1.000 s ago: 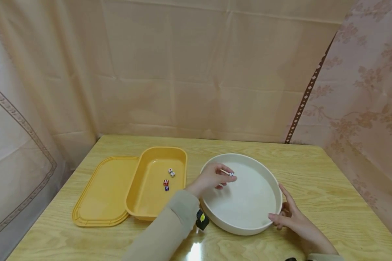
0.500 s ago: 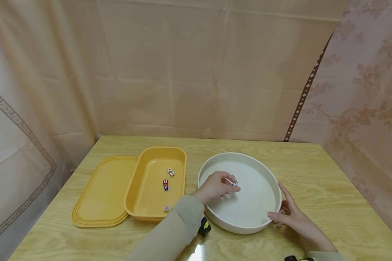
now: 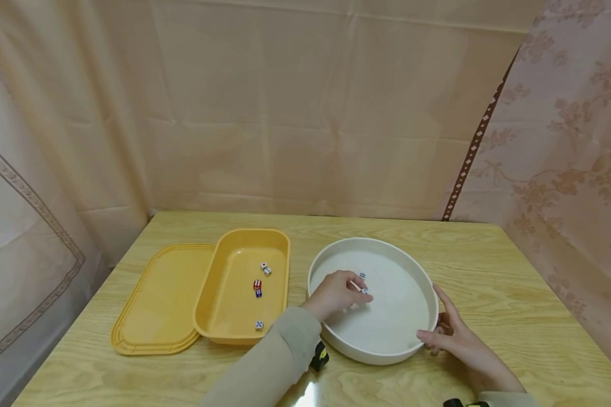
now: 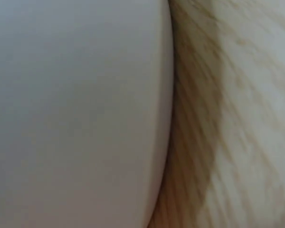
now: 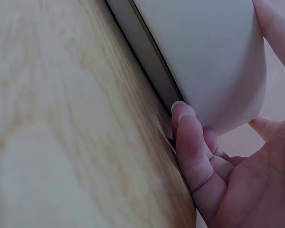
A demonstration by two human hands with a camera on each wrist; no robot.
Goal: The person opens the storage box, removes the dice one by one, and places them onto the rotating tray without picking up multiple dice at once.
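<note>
In the head view my left hand (image 3: pixel 336 294) reaches into a round white tray (image 3: pixel 402 333), pinching a white die (image 3: pixel 364 291) between thumb and fingers just above or at the tray floor. Close behind those fingertips lies another white die (image 3: pixel 362 276). At the tray's right rim, my right hand (image 3: pixel 458 336) grips the wall, thumb on the rim. The right wrist view has its curled fingers (image 5: pixel 190 147) at the tray's lower edge. Only the tray's white side (image 4: pixel 85 114) and wood show in the left wrist view.
Left of the tray stands a yellow box (image 3: pixel 219 316) with several dice: white ones, a red die (image 3: pixel 257 284) and a blue die (image 3: pixel 258 293). A yellow lid (image 3: pixel 158 305) lies beside it, partly under the box. The wooden table (image 3: pixel 514 316) ends at curtains behind.
My left hand has moved slightly right and toward me inside the tray. A die behind its fingers and another at the box's near end have come into view. The right hand stays put.
</note>
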